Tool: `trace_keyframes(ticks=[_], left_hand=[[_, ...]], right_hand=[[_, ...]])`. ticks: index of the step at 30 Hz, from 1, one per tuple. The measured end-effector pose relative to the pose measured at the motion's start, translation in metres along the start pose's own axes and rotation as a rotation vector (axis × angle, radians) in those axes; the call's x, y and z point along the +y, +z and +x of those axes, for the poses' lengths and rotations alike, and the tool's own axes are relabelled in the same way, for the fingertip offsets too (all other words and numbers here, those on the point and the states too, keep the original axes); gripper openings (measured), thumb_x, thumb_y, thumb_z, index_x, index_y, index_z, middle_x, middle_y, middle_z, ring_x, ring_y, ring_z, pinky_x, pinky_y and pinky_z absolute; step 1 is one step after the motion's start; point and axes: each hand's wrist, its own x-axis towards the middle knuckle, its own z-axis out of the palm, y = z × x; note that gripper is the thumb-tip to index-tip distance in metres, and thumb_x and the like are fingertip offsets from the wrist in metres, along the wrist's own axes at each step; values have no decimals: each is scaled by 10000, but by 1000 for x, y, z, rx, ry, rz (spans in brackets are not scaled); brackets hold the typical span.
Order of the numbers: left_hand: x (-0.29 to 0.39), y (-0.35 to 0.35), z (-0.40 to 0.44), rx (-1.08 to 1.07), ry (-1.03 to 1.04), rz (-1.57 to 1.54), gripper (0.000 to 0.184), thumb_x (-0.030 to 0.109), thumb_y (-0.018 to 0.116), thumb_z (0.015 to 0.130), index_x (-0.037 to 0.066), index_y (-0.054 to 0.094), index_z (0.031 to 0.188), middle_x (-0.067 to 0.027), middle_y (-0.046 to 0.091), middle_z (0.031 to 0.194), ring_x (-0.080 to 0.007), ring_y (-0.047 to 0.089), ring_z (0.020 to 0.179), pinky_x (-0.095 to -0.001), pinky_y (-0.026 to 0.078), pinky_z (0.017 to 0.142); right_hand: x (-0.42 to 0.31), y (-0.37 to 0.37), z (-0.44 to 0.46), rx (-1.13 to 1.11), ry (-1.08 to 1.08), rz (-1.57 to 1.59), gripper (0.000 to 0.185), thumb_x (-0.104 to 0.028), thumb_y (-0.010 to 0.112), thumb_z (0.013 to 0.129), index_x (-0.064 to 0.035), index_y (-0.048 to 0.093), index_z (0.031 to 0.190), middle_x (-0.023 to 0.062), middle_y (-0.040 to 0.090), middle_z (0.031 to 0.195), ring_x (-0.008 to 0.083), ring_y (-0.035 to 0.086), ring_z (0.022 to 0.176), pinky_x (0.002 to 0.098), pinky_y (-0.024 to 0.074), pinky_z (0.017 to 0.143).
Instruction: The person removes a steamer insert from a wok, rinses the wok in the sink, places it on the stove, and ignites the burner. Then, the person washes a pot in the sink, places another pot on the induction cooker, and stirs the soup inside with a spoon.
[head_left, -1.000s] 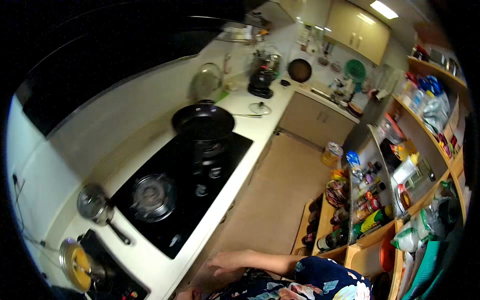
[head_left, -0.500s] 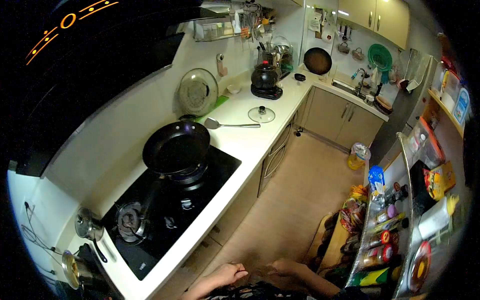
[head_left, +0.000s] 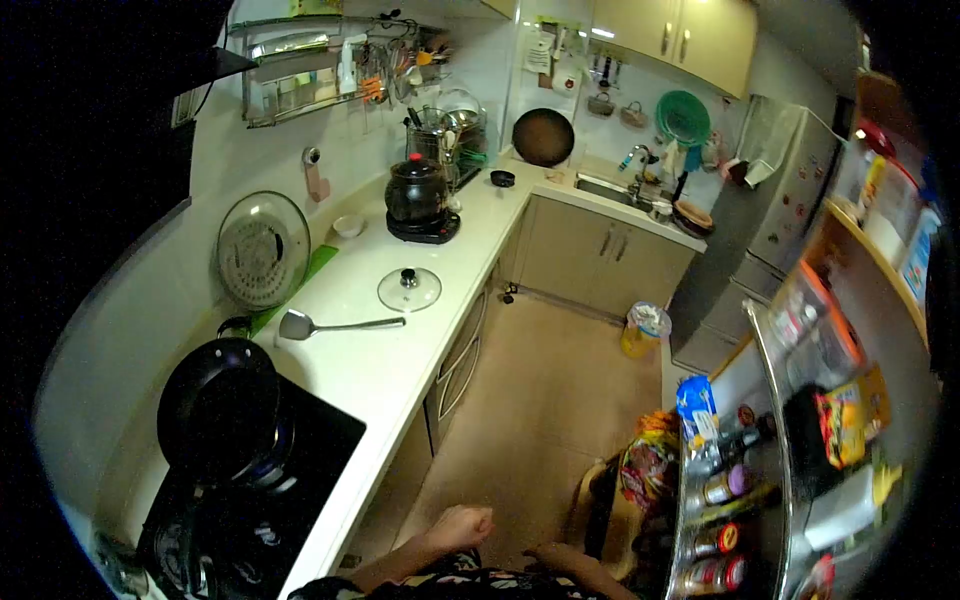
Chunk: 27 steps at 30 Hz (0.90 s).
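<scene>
My left hand (head_left: 461,527) is low in the view, over the floor beside the counter, its fingers curled closed with nothing showing in them. To its right, my right hand (head_left: 550,553) is dark and partly lost at the lower edge, so its fingers are hard to make out. Neither hand touches anything I can see. On the stove at the left sits a black wok (head_left: 218,410). A metal spatula (head_left: 340,325) lies on the counter past it, near a glass lid (head_left: 410,291) with a black knob.
A white counter (head_left: 345,375) runs along the left to the sink (head_left: 615,191). A dark kettle (head_left: 416,192) stands on its base there. At the right, shelves hold jars and packets (head_left: 697,408). A yellow bin (head_left: 640,335) is on the floor near the fridge (head_left: 765,220).
The view has swung right and forward, so the wok and counter sit farther left and the small pot at the near left is out of sight. Both hands stay low.
</scene>
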Motion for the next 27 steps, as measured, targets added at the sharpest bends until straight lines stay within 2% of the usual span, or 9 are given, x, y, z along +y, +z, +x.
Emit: trace_keyframes(ticks=[3, 5, 7, 9, 13, 16, 20, 25, 27], left_hand=[[-5, -43, 77, -92, 58, 138, 349, 344, 607, 891, 5, 551, 951, -236, 533, 1129, -370, 565, 993, -468, 453, 738], [-56, -35, 140, 39, 296, 245, 464, 361, 585, 904, -10, 481, 1162, -265, 383, 1302, -415, 452, 1160, -479, 426, 887], [-51, -67, 177, 38, 291, 258, 566, 360, 568, 914, -2, 399, 1314, -284, 277, 1407, -447, 362, 1267, -485, 388, 996], [20, -162, 189, -91, 31, 182, 631, 342, 556, 920, 29, 305, 1406, -293, 214, 1447, -465, 293, 1316, -484, 340, 1066], [-49, -165, 260, -10, 161, 281, 587, 311, 570, 909, 45, 348, 1383, -291, 243, 1434, -457, 315, 1305, -504, 359, 1040], [-56, -183, 285, -95, 75, 295, 600, 290, 589, 896, 62, 338, 1392, -292, 249, 1431, -451, 330, 1296, -517, 365, 1030], [-147, -136, 366, -186, 104, 313, 593, 280, 604, 887, 86, 355, 1389, -305, 280, 1412, -448, 370, 1260, -540, 373, 1007], [-89, -206, 463, -346, -127, 246, 597, 308, 615, 878, 151, 368, 1398, -251, 349, 1400, -429, 402, 1230, -525, 358, 1018], [-105, -211, 497, -465, -66, 420, 702, 330, 635, 865, 187, 262, 1442, -207, 355, 1419, -403, 372, 1267, -498, 334, 1046]], right_hand=[[16, -61, -8, 11, 152, 78, 538, -427, 475, 956, -81, 438, 1366, 157, 574, 1259, 337, 576, 1102, 446, 472, 892], [36, -93, 0, 3, 185, 119, 545, -434, 488, 949, -83, 441, 1364, 163, 579, 1249, 333, 585, 1088, 435, 481, 881], [58, -122, 7, 50, 196, 191, 550, -440, 497, 943, -87, 445, 1362, 167, 585, 1238, 332, 592, 1072, 427, 485, 874], [78, -146, 15, 143, 179, 283, 554, -446, 504, 938, -91, 449, 1359, 168, 593, 1224, 335, 599, 1053, 423, 484, 873], [133, -187, 49, 86, 184, 268, 537, -430, 521, 934, -85, 467, 1343, 162, 604, 1205, 341, 603, 1031, 418, 477, 857], [229, -173, 81, 359, -138, 649, 531, -444, 491, 940, -72, 492, 1319, 168, 604, 1201, 353, 600, 1027, 429, 468, 865], [309, -259, 115, 262, 95, 440, 517, -425, 520, 923, -51, 538, 1279, 168, 626, 1167, 330, 604, 1041, 415, 471, 892], [417, -334, 156, 295, 236, 497, 531, -459, 570, 888, -89, 564, 1269, 158, 639, 1147, 350, 595, 1045, 429, 469, 900], [481, -344, 195, 254, 226, 182, 524, -477, 570, 883, -86, 596, 1231, 163, 630, 1160, 358, 582, 1063, 454, 451, 914]])
